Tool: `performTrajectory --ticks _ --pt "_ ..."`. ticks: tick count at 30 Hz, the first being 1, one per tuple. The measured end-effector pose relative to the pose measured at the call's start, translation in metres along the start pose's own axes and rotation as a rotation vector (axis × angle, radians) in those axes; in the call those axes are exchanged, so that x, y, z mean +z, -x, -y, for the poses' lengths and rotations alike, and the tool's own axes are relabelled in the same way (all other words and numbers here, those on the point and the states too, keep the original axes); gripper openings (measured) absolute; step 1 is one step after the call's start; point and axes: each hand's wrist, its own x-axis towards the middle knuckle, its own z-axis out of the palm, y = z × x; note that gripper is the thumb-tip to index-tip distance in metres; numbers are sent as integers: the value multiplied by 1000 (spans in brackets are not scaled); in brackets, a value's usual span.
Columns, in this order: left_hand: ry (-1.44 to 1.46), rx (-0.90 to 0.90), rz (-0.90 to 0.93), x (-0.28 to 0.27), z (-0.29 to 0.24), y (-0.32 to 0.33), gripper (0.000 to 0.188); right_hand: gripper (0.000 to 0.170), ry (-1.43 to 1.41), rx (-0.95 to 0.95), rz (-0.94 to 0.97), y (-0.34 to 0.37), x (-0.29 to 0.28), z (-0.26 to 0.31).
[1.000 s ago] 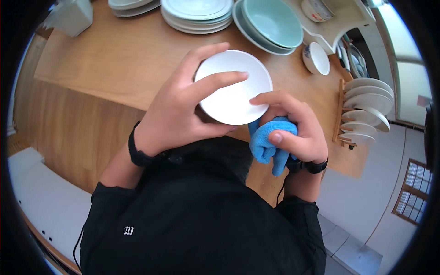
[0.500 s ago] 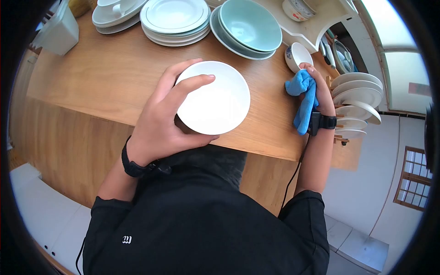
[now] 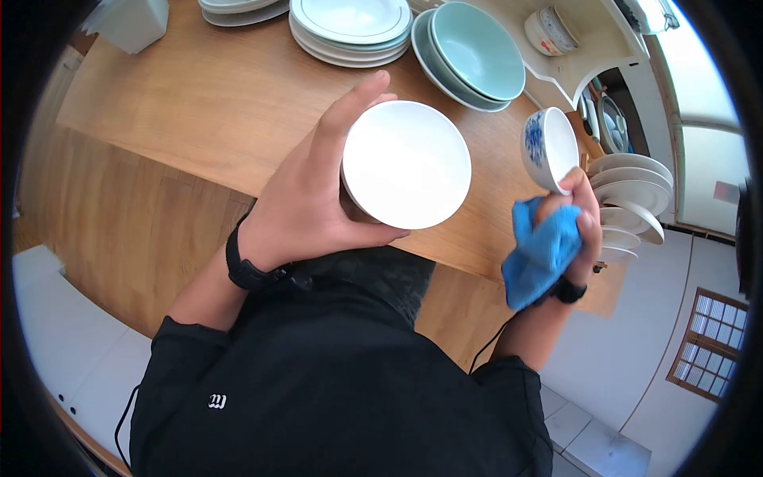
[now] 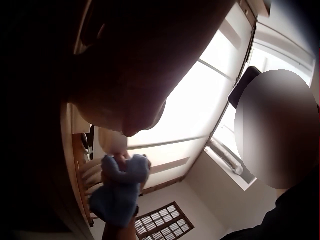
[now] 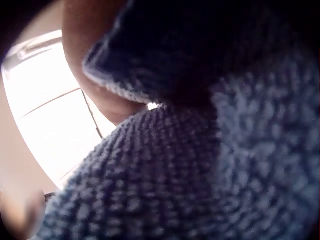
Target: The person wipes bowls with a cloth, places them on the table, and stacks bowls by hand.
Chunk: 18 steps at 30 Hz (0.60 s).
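Observation:
In the head view my left hand [image 3: 306,187] grips a white bowl [image 3: 407,164] by its side, thumb near the lower rim and fingers round the far side. The bowl's white inside faces up to the camera. Off to the right, my right hand [image 3: 584,222] pinches the rim of a small white bowl with a blue pattern [image 3: 551,149], which is tilted on its side. That same hand holds a crumpled blue cloth [image 3: 542,253] in its palm. Close folds of the cloth [image 5: 135,175] fill most of the right wrist view. The left wrist view is mostly dark.
Along the far side of the wooden table [image 3: 199,103] stand a stack of plates [image 3: 350,24] and nested pale green bowls [image 3: 477,52]. At the right are a wooden rack of plates [image 3: 632,187] and a cream shelf [image 3: 584,60] with patterned bowls. A white container [image 3: 139,28] stands far left.
The right hand let go of the white bowl, reached right with the cloth, and picked up the blue-patterned bowl from the table. The left hand has kept its hold on the white bowl.

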Motion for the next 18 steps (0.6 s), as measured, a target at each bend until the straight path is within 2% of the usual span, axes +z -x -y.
performTrajectory --ticks 2,4,7,9,11,12,13,14,15,16,17,18 --pt "-40 -14 24 0 -4 0 144 53 -135 10 131 10 36 12" --pt "-38 -14 25 0 -3 1 143 52 -185 62 250 14 54 6" --pt "23 -24 14 2 0 2 138 52 -134 219 458 1 70 12" --pt "53 -42 3 -3 -4 1 134 50 -90 298 528 -11 80 16" --pt "-64 -70 -56 -5 -14 -2 121 49 -100 305 570 -20 88 18" --pt "-96 -64 -56 -7 -15 -3 121 52 -1 360 573 -24 92 19" --pt "-69 -35 -53 -9 -11 -5 114 55 98 411 571 -29 96 20" --pt "-41 -7 -47 -11 -11 -7 107 55 81 387 584 -36 100 20" --pt "-59 -52 -38 -14 -22 -8 91 53 121 421 641 -39 103 22" --pt "-81 -48 -31 -16 -21 -8 91 50 166 456 689 -42 104 21" --pt "-108 -41 -27 -18 -18 -6 84 65 184 469 689 -43 104 18" --pt "-135 -35 -24 -20 -16 -5 76 65 172 456 693 -45 104 19"
